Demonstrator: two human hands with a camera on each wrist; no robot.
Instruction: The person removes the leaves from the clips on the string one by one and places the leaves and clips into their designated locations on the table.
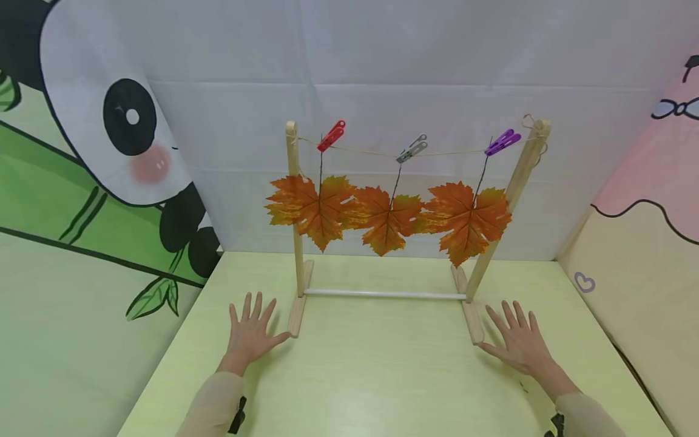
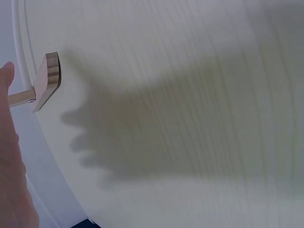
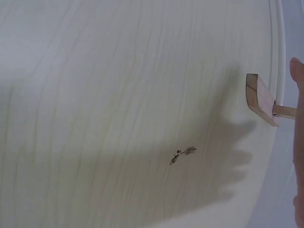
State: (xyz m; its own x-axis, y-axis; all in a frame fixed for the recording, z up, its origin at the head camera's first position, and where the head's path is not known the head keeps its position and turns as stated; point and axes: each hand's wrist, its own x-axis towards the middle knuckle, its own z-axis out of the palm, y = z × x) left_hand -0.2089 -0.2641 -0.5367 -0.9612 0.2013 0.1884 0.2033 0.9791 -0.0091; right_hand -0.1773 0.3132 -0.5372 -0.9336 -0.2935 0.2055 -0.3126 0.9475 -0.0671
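Observation:
In the head view, a wooden stand (image 1: 298, 261) holds a string (image 1: 371, 152) between two posts. Red (image 1: 331, 136), grey (image 1: 412, 149) and purple (image 1: 502, 143) clothespins sit on the string, each with an orange maple leaf hanging below: left leaf (image 1: 320, 212), middle leaf (image 1: 386, 221), right leaf (image 1: 464, 221). My left hand (image 1: 250, 338) is spread flat, thumb beside the stand's left foot (image 1: 297, 315). Spread likewise, my right hand (image 1: 523, 347) has its thumb beside the right foot (image 1: 472, 325). Both hold nothing; whether the thumbs touch the feet I cannot tell.
A white rod (image 1: 382, 294) joins the stand's posts low down. The pale wood-grain table (image 1: 377, 376) bears hand shadows and a small dark mark (image 3: 183, 154) near my right hand. A white cloth (image 1: 382, 48) hangs behind; a panda picture (image 1: 131, 121) is at left.

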